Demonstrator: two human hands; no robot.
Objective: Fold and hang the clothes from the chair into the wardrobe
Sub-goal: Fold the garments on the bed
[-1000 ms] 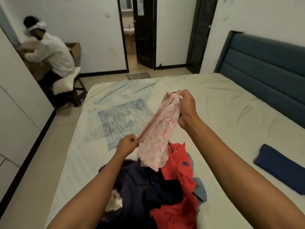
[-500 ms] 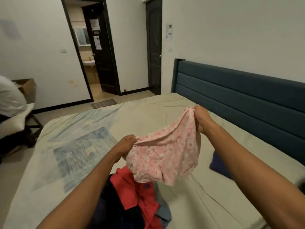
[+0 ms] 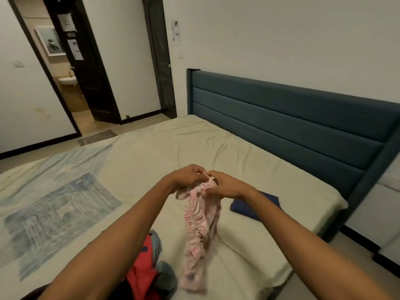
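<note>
Now, left hand [image 3: 185,176]: fingers curled, pinching the garment's top edge.
Right hand [image 3: 225,185]: same grip, hands touching.
Pink garment [image 3: 200,230]: bunched, hanging lengthwise down over the bed [image 3: 151,152].

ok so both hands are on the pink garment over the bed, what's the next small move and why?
Probably lower it onto the bare sheet and spread it flat. Both the left hand and right hand pinch the pink garment at its top, hands nearly touching, so it hangs bunched in a narrow strip. It needs flattening before a fold, and a folded navy piece already lies beside it.
</note>
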